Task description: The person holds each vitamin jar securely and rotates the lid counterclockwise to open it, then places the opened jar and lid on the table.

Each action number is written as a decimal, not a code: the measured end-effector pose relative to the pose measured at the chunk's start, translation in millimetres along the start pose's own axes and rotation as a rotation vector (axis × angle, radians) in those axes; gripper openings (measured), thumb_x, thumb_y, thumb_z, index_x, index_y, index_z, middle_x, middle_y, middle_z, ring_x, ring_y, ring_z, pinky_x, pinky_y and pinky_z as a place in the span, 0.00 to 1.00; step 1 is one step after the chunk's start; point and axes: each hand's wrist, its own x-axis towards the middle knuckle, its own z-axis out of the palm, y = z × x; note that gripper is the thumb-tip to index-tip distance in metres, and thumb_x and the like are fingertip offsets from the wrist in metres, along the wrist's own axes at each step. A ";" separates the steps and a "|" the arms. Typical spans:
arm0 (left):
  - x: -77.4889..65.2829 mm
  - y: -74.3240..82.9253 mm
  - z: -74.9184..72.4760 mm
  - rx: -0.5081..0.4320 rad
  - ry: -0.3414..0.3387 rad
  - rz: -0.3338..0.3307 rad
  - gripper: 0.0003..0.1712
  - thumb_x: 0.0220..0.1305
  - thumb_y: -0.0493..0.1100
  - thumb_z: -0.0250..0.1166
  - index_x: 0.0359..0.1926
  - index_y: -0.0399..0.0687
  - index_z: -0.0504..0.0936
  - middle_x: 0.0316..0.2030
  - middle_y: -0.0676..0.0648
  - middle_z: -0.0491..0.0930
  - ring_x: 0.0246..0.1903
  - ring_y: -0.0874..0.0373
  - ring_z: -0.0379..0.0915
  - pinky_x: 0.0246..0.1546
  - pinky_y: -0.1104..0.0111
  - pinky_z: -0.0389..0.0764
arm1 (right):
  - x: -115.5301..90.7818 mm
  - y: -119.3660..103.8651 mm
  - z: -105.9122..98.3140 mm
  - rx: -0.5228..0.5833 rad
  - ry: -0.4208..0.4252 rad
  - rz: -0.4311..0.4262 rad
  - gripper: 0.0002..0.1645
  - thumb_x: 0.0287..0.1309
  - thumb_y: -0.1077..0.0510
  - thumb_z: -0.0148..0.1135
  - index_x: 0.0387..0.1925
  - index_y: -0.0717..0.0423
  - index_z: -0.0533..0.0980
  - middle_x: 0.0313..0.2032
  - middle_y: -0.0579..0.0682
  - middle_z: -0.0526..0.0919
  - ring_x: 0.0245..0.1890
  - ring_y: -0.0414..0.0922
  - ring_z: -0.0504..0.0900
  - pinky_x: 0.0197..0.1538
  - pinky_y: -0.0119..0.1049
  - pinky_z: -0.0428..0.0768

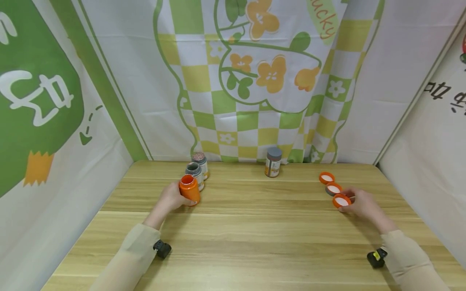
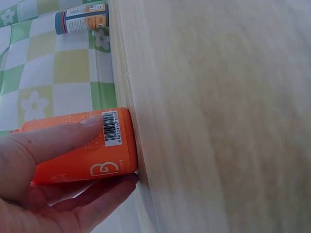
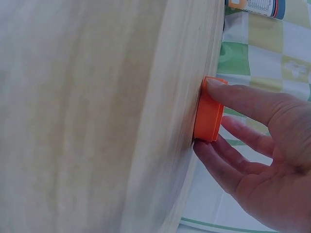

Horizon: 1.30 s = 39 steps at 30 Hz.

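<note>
At the left of the table my left hand (image 1: 172, 197) grips an uncapped orange bottle (image 1: 190, 190), thumb along one side and fingers round the other. A barcode faces up beside the thumb in the left wrist view. Right behind that bottle stand two open grey bottles, a nearer one (image 1: 197, 176) and a farther one (image 1: 202, 161) filled near its mouth. Over at the right my right hand (image 1: 362, 204) pinches an orange lid (image 1: 341, 201) lying with its white inside up. Beyond it in a row lie a grey-sided lid (image 1: 333, 189) and another orange lid (image 1: 327, 178).
A capped grey bottle (image 1: 273, 162) with a white label stands near the table's back edge, between the two groups. Behind the wooden table (image 1: 262, 226) hangs a checked, flowered curtain (image 1: 247, 121). Fabric walls rise on both sides.
</note>
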 end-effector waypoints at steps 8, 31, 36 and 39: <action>0.9 -0.9 0.6 0.018 -0.004 -0.003 0.37 0.35 0.41 0.79 0.48 0.31 0.75 0.44 0.34 0.80 0.40 0.44 0.75 0.47 0.51 0.74 | 1.2 -1.3 1.9 -0.019 0.014 -0.009 0.33 0.40 0.57 0.75 0.48 0.68 0.74 0.42 0.66 0.82 0.40 0.57 0.83 0.41 0.45 0.76; -1.4 -2.1 -0.6 0.023 -0.021 0.000 0.38 0.37 0.38 0.78 0.51 0.29 0.74 0.47 0.32 0.79 0.45 0.41 0.76 0.51 0.49 0.73 | 1.0 -3.5 1.2 0.000 0.001 0.004 0.32 0.42 0.55 0.74 0.48 0.67 0.73 0.44 0.67 0.80 0.41 0.58 0.81 0.39 0.41 0.76; -3.5 -3.0 -1.4 0.034 -0.027 0.011 0.36 0.37 0.38 0.78 0.50 0.28 0.74 0.46 0.31 0.79 0.44 0.42 0.76 0.50 0.50 0.74 | -0.7 -3.3 0.7 -0.001 -0.001 -0.007 0.32 0.43 0.55 0.74 0.48 0.68 0.73 0.44 0.67 0.80 0.41 0.59 0.82 0.41 0.48 0.77; -4.3 -5.0 -1.6 0.021 -0.029 0.009 0.36 0.38 0.38 0.78 0.50 0.28 0.74 0.44 0.32 0.80 0.42 0.43 0.77 0.48 0.51 0.76 | -1.3 -2.5 0.2 -0.004 -0.006 -0.011 0.32 0.44 0.55 0.73 0.49 0.68 0.72 0.44 0.68 0.80 0.41 0.60 0.81 0.42 0.51 0.77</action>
